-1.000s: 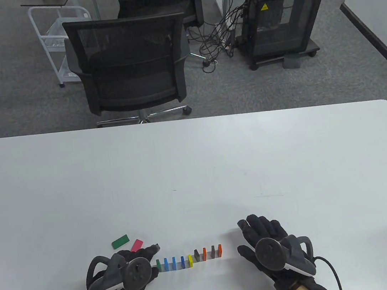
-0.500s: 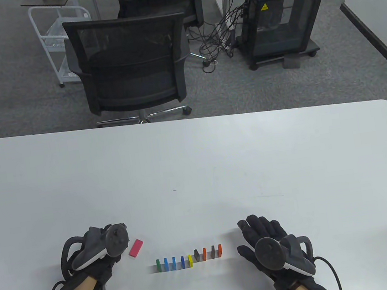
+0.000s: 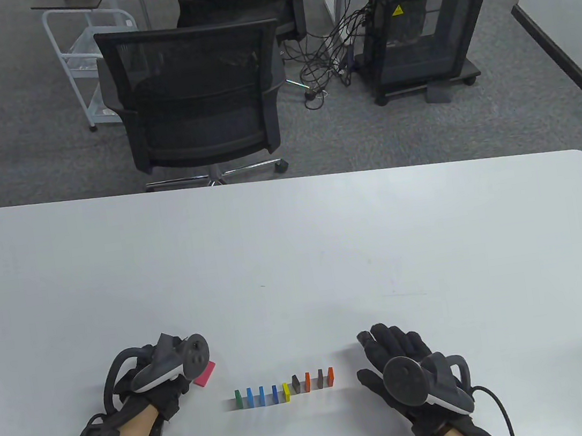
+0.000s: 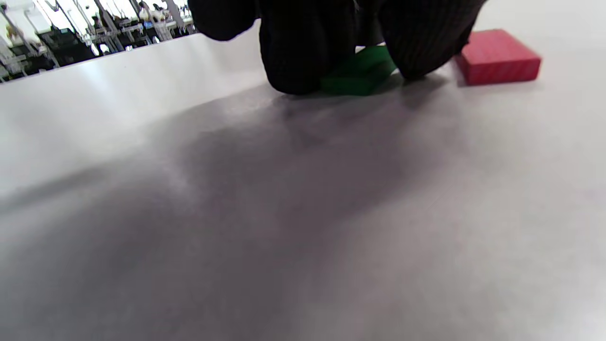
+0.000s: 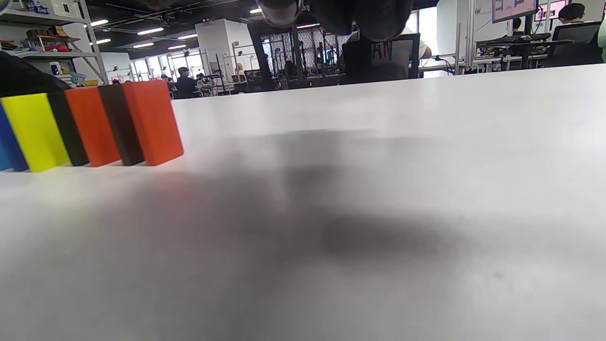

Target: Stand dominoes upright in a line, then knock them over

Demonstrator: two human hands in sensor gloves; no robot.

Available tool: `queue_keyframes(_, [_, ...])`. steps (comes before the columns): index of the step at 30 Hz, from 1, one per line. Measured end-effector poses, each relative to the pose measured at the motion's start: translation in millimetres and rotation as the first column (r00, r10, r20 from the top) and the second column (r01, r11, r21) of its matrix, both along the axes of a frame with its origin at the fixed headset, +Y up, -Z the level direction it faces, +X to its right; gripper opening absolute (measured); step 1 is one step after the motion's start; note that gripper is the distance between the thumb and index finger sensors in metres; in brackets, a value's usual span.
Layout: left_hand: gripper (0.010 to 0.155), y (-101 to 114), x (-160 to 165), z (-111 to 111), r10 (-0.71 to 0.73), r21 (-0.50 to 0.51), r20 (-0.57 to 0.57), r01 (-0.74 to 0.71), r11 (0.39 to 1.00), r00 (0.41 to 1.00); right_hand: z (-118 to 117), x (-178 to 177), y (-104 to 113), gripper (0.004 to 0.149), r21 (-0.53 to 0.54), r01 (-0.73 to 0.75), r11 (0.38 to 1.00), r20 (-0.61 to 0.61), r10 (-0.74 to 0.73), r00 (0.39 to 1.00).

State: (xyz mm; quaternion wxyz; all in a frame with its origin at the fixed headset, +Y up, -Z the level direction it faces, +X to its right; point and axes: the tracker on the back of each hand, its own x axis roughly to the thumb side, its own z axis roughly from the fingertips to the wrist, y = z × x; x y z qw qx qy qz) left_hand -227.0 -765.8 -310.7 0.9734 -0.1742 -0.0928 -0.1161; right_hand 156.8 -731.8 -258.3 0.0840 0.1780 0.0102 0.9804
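— Since half a second ago the left hand (image 3: 154, 380) has shifted a little toward the line and now partly covers the red domino (image 3: 206, 375). What is it doing?

— Its fingertips (image 4: 289, 71) are down on the table (image 3: 297, 260), pinching the flat green domino (image 4: 360, 73) from both sides — the wrist view shows that. The red one lies flat just beside it, untouched.

— And the right hand (image 3: 406, 361)?

— Unmoved, lying flat with fingers spread and relaxed, just past the orange end of the row (image 3: 285, 387), holding nothing.

— How far along is the job?

— Nine dominoes stand upright in a tidy line, from green on the left to orange on the right. By my reckoning two remain to be stood up — green, then red — at the left end. Only then comes the knock-over; nothing has toppled.
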Motion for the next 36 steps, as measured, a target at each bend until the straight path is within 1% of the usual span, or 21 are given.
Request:
queue_keyframes(3, [0.055, -1, 4, 2, -0.028, 0.036, 0.026, 0.027, 0.999, 0.999, 0, 0, 0, 0.070, -0.002, 0.000, 1.000, 0.001, 0.000, 1.000])
queue_keyframes(7, [0.061, 2, 4, 5, -0.023, 0.046, 0.037, 0.021, 0.999, 0.999, 0, 0, 0, 0.070, -0.005, -0.001, 1.000, 0.001, 0.001, 1.000])
queue_keyframes(10, [0.065, 7, 0, 10, 0.046, 0.069, 0.050, -0.049, 0.996, 0.998, 0, 0, 0, 0.070, -0.005, 0.000, 1.000, 0.000, 0.000, 1.000])
queue_keyframes(11, [0.066, 11, -1, 13, 0.070, 0.094, 0.061, -0.076, 0.993, 0.996, 0, 0, 0, 0.070, -0.005, 0.000, 1.000, 0.000, 0.000, 1.000])
queue_keyframes(14, [0.062, 22, -4, 23, 0.120, 0.161, 0.091, -0.134, 0.978, 0.989, -1, 0, 0, 0.070, -0.007, -0.001, 1.000, 0.001, 0.001, 1.000])
queue_keyframes(16, [0.059, 29, -5, 30, 0.163, 0.192, 0.117, -0.183, 0.964, 0.980, 0, 0, 0, 0.070, -0.007, -0.003, 1.000, 0.002, 0.003, 1.000])
queue_keyframes(19, [0.058, 37, -5, 42, 0.214, 0.220, 0.162, -0.246, 0.944, 0.963, -1, 0, 0, 0.070, -0.007, -0.002, 1.000, 0.003, 0.002, 1.000])
queue_keyframes(25, [0.055, 40, 1, 61, 0.287, 0.207, 0.224, -0.333, 0.920, 0.931, -1, 1, 0, 0.070, 0.000, 0.001, 1.000, 0.005, -0.001, 1.000])
queue_keyframes(30, [0.053, 37, 6, 67, 0.326, 0.179, 0.250, -0.375, 0.910, 0.912, -1, 1, 0, 0.070, 0.006, 0.003, 1.000, 0.008, -0.003, 1.000])
queue_keyframes(36, [0.052, 25, 12, 71, 0.337, 0.104, 0.273, -0.376, 0.921, 0.901, -1, 2, 0, 0.070, 0.008, 0.005, 1.000, 0.008, -0.005, 1.000])
